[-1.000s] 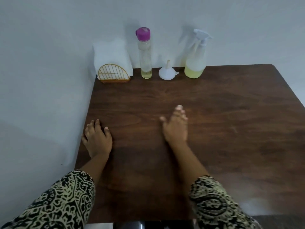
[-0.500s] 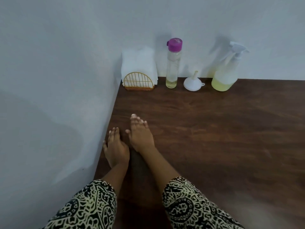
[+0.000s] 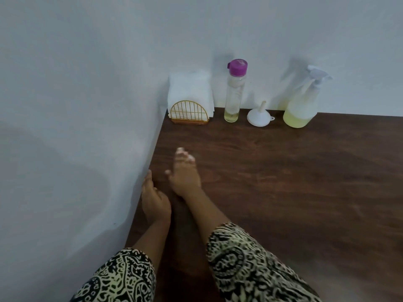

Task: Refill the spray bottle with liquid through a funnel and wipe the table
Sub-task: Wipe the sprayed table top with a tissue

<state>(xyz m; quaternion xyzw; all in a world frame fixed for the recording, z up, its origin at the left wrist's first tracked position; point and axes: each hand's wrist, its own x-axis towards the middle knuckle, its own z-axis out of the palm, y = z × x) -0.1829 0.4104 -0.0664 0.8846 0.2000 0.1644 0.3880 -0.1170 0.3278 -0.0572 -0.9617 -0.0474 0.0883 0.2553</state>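
Observation:
A clear spray bottle [image 3: 302,105] with a white trigger head and a little yellow liquid stands at the back of the dark wooden table [image 3: 294,192]. Left of it a white funnel [image 3: 259,117] rests upside down, spout up. A tall clear bottle [image 3: 233,94] with a purple cap holds a small amount of yellowish liquid. White napkins [image 3: 189,92] stand in a gold wire holder [image 3: 189,113] in the back left corner. My left hand [image 3: 153,199] lies at the table's left edge, empty. My right hand [image 3: 184,173] hovers beside it, fingers extended, holding nothing.
White walls border the table at the back and on the left. Bare wood stretches to the right and toward me. My patterned sleeves cover the near edge.
The view has swung left, so the bottles now sit further right. My right hand lifted and reached slightly forward; it is blurred. My left hand turned a little on the table edge.

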